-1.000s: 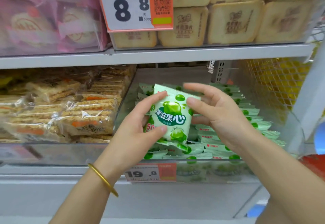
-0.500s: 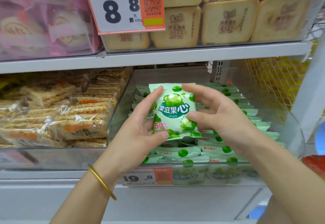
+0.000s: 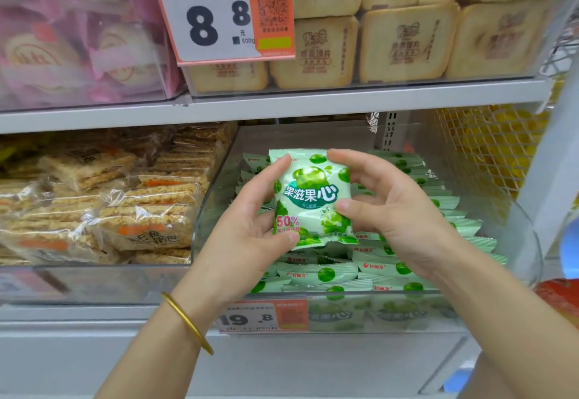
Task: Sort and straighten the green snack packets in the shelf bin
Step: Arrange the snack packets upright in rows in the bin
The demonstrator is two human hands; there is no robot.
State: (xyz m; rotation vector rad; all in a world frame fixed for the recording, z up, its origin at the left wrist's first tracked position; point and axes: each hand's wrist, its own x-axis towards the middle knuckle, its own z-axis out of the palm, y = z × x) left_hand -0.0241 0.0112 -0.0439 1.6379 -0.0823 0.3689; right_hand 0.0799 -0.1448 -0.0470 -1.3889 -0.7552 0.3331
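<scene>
A: Hands?

B: Both on one green packet (image 3: 310, 198). The left hand (image 3: 247, 229) pinches its left edge, forefinger at the top corner and thumb at the bottom. The right hand (image 3: 394, 220) pinches the right edge, forefinger on the top corner and thumb halfway down. The hands are apart, with the packet spanning the gap.

A: Where is it?

B: Held upright, printed face to the camera, over the clear bin (image 3: 213, 220) on the lower shelf. It is above the rows of green packets (image 3: 326, 274) lying there. Whether its lower edge touches them, I cannot tell.

A: Change from a second ago?

B: The packet was tilted then, with its lettering sloping down to the right. Now the lettering runs about level. The grip is the same on both sides. The left thumb was further up the edge and has slid to the bottom corner.

A: Surroundings?

B: There is a gold bangle (image 3: 188, 323) on the left wrist. An orange 19.8 price tag (image 3: 263, 315) sits on the bin front. Bagged rice crackers (image 3: 141, 210) fill the bin to the left, and an 8.8 tag (image 3: 219, 13) hangs on the shelf above.
</scene>
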